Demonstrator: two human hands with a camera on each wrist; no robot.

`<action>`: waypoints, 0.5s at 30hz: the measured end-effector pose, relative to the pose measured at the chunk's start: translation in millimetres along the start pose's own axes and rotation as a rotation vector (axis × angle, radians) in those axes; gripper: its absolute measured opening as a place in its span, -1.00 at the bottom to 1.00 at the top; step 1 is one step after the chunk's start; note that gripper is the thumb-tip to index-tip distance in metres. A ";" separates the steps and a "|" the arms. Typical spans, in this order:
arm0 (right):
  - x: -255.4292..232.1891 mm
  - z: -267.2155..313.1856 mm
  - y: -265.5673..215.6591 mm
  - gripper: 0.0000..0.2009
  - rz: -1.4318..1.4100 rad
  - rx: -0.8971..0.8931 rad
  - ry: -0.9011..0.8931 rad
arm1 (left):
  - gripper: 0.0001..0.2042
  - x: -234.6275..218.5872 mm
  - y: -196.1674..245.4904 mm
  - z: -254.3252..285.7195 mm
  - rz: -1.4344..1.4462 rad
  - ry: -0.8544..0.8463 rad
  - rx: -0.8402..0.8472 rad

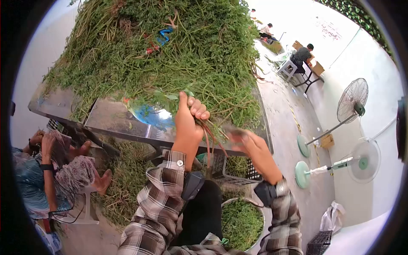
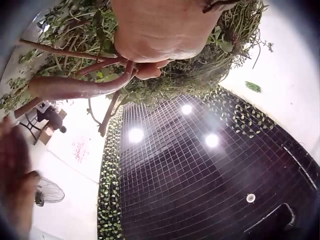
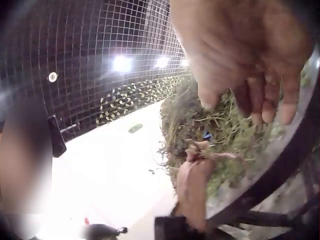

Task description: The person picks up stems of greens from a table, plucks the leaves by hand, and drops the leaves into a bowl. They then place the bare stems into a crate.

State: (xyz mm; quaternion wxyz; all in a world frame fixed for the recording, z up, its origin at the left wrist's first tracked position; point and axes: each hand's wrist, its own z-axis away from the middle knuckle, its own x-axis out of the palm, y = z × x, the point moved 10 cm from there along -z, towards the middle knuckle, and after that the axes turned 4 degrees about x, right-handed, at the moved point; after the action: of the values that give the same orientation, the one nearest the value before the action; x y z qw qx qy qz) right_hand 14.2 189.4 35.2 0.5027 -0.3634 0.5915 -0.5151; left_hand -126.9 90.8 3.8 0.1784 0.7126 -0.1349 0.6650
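Note:
The left hand (image 1: 189,123) grips a small bunch of stems (image 1: 209,131) at the table's front edge; reddish stem ends (image 2: 75,87) stick out of the fist in the left wrist view. To its right, the right hand (image 1: 251,149) is blurred in the head view, apart from the stems. In the right wrist view the right hand (image 3: 245,55) has its fingers extended, holding nothing. Behind both hands a large heap of green stalks (image 1: 170,63) covers much of the table (image 1: 119,121).
Below are a round tub of greens (image 1: 242,223) and a black crate (image 1: 219,163). A seated person (image 1: 55,170) is at the left. Two fans (image 1: 352,100) stand right; another person (image 1: 302,55) sits farther back. Loose stalks (image 1: 127,187) lie under the table.

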 end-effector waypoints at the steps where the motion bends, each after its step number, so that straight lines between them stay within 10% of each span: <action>1: 11.3 -14.7 -7.4 -0.65 -0.043 -0.014 -0.022 | -0.64 0.1 1.3 -0.8 0.003 0.005 0.000; 7: 78.0 -56.1 -7.8 -0.68 0.187 0.077 -0.334 | -0.66 2.6 15.6 -0.5 -0.127 0.024 0.035; 15: 82.8 -57.9 2.6 -0.82 -0.053 0.190 -0.319 | -0.77 -7.2 26.9 -4.5 -0.161 0.109 0.078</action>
State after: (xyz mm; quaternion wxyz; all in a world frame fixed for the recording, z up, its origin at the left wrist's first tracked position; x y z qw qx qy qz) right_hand -60.8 125.7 12.3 0.6085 -0.4066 0.4434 -0.5174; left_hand -143.1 68.2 -1.1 0.2104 0.6904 -0.0411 0.6909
